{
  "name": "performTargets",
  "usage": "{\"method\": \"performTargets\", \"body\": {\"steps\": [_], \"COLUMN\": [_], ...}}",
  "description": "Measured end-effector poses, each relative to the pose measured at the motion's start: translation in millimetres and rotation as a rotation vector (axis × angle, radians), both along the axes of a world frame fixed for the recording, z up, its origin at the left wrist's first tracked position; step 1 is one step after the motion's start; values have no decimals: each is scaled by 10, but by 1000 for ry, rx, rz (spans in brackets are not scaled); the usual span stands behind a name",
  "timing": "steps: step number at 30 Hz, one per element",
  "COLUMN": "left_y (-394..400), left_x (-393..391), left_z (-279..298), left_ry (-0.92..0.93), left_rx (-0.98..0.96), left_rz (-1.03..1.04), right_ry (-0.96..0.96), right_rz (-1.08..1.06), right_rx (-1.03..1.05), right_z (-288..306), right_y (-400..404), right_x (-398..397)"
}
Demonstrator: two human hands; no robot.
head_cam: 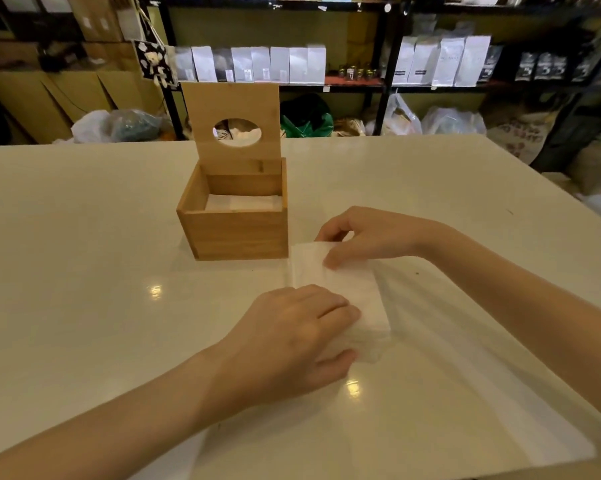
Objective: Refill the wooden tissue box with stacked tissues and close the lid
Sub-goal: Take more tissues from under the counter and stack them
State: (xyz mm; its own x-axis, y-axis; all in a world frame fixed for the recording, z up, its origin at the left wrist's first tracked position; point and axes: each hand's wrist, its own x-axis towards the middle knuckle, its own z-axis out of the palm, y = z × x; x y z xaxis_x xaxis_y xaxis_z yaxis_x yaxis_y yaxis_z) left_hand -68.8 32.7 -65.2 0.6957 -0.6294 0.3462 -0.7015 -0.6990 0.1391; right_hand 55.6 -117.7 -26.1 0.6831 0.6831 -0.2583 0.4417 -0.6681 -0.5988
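The wooden tissue box (238, 232) stands on the white table (84, 271), its lid (231, 98) with an oval hole raised upright at the back. White tissues (243, 202) lie low inside it. Just right of the box, a stack of white tissues (344, 289) lies on the table inside a clear plastic wrapper (465, 358). My left hand (292, 337) grips the stack's near end. At the far end, my right hand (365, 237) pinches it with thumb and fingers.
Black metal shelves (382, 64) with white and dark pouches stand behind the table. Plastic bags (119, 126) and cardboard boxes (49, 91) sit on the floor beyond the far edge. The table's right edge runs diagonally near the right arm.
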Motion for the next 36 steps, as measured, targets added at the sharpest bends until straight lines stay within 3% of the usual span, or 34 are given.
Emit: {"method": "performTargets", "body": {"steps": [4,8,12,16,25,36], "left_y": [87,186,266,271,65,47], "left_x": [8,85,133,177,74,181], "left_z": [162,324,459,484,371,275], "left_ry": [133,409,725,1077,1114,1053], "left_rx": [-217,-415,-449,-434,-329,-414], "left_rz": [112,342,569,681,718,700], "right_ry": [77,298,472,476,244,223], "right_rz": [-45,-173,-182,-131,178,107], "right_rx": [66,202,128,-64,-344,-353], "right_z": [50,141,219,223,200,119], "right_y": [-68,-145,-189,-115,125,-23], "right_x": [64,162,271,345,279,198]}}
